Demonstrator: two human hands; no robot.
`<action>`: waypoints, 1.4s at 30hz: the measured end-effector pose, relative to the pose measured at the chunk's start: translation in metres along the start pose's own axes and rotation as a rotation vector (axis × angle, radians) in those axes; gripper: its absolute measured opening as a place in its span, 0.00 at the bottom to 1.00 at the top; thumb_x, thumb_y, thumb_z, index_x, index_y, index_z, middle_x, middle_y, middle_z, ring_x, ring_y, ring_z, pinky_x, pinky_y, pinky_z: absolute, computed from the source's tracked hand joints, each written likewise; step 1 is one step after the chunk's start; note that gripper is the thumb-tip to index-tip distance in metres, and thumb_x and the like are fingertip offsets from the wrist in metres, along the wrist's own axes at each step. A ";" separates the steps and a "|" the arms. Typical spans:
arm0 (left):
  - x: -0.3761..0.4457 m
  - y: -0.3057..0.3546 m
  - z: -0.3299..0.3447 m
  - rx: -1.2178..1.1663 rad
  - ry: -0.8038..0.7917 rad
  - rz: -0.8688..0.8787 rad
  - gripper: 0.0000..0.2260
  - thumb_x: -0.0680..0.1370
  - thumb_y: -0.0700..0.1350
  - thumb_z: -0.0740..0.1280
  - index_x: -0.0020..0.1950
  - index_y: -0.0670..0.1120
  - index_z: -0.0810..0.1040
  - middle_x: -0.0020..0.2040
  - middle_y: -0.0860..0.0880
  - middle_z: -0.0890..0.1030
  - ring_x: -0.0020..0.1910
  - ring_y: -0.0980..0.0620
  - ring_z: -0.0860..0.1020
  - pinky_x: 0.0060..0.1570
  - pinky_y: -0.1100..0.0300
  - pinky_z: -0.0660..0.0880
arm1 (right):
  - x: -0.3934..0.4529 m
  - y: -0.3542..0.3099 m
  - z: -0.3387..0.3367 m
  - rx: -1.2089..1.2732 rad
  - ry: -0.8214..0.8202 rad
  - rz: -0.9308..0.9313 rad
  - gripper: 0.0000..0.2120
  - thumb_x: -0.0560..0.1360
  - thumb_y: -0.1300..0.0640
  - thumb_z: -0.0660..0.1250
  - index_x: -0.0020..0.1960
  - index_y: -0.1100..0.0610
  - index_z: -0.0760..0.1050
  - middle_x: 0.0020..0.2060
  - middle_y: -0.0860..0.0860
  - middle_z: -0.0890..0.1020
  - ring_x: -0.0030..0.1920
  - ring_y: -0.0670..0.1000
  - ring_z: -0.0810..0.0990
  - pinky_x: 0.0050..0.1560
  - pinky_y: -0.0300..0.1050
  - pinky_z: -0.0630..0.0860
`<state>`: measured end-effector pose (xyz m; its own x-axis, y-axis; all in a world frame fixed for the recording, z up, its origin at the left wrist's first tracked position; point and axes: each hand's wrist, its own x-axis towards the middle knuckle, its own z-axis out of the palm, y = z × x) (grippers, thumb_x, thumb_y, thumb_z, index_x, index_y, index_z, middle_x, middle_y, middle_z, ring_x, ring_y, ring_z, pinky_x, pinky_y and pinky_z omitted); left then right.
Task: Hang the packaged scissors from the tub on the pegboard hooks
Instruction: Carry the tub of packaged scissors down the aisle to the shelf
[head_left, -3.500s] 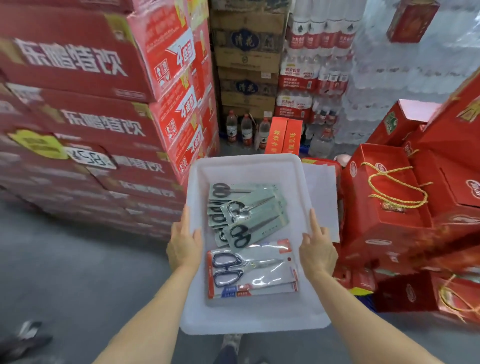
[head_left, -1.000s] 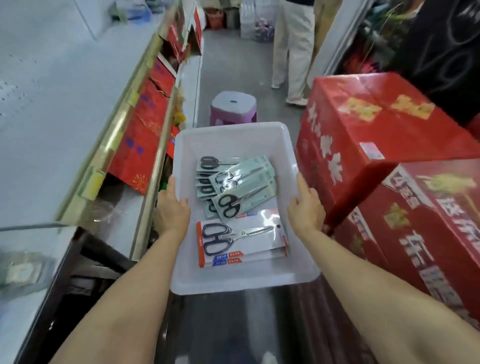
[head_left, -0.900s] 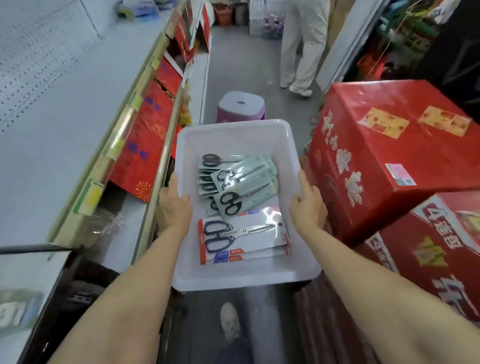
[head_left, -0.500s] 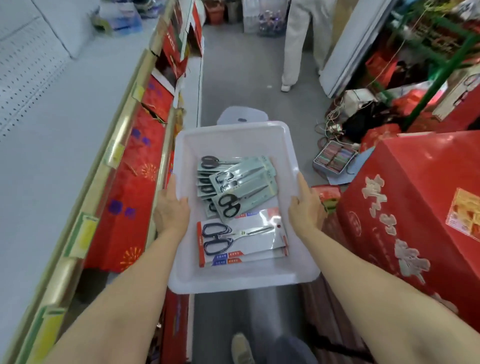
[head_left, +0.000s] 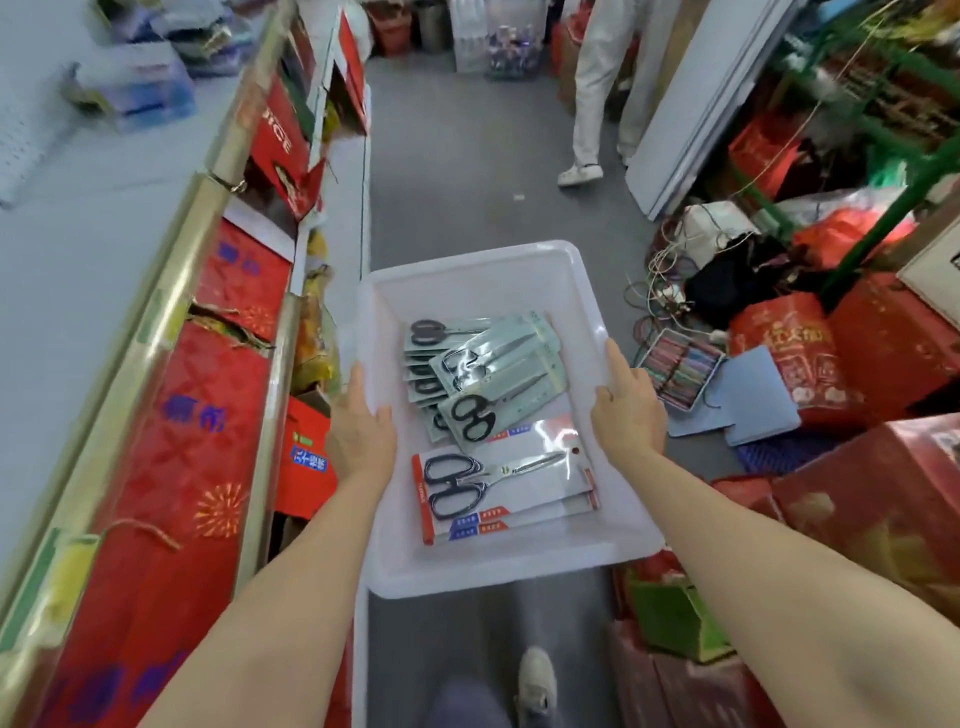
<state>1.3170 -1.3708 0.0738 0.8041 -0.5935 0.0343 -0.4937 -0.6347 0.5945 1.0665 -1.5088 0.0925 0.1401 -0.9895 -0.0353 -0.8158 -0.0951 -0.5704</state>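
Observation:
I carry a white plastic tub (head_left: 483, 270) in front of me at waist height. My left hand (head_left: 359, 431) grips its left rim and my right hand (head_left: 628, 410) grips its right rim. Inside lie several packaged scissors: a fanned pile on pale green cards (head_left: 483, 369) toward the far end, and a stack on white cards with red edges (head_left: 504, 480) nearer to me. All have black handles. A white pegboard panel (head_left: 21, 140) shows at the far left edge; no hooks are visible.
A shelf unit with gold rails (head_left: 156, 332) and red gift boxes (head_left: 171, 431) runs along my left. Red cartons (head_left: 862, 499), cables and bags (head_left: 727, 270) crowd the floor on the right. A person in white trousers (head_left: 597, 88) stands ahead in the narrow grey aisle.
I have turned from the stacked cartons and walked down the aisle with the tub. The big red carton on my right has slid back, and floor clutter has come into sight.

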 end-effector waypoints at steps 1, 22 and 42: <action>0.014 0.006 0.005 0.002 0.000 -0.010 0.29 0.79 0.43 0.64 0.78 0.53 0.60 0.66 0.38 0.73 0.61 0.36 0.75 0.57 0.46 0.71 | 0.018 -0.005 0.005 -0.014 -0.002 0.001 0.28 0.81 0.60 0.58 0.77 0.43 0.57 0.55 0.56 0.73 0.43 0.58 0.73 0.47 0.51 0.70; 0.343 0.012 0.158 0.089 -0.085 -0.054 0.26 0.81 0.45 0.64 0.78 0.52 0.61 0.68 0.40 0.74 0.63 0.36 0.74 0.58 0.45 0.72 | 0.317 -0.082 0.198 -0.077 -0.085 0.136 0.29 0.81 0.60 0.57 0.77 0.41 0.56 0.47 0.52 0.72 0.37 0.55 0.75 0.39 0.48 0.68; 0.427 -0.039 0.268 0.143 -0.090 -0.148 0.28 0.79 0.44 0.66 0.78 0.52 0.62 0.60 0.40 0.77 0.55 0.37 0.78 0.48 0.46 0.74 | 0.408 -0.062 0.318 -0.152 -0.161 0.153 0.27 0.82 0.59 0.56 0.77 0.41 0.55 0.48 0.52 0.72 0.37 0.56 0.74 0.40 0.47 0.69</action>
<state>1.5908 -1.7322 -0.1498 0.8417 -0.5264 -0.1203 -0.4196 -0.7778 0.4679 1.3527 -1.8716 -0.1478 0.0862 -0.9649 -0.2481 -0.9077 0.0266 -0.4188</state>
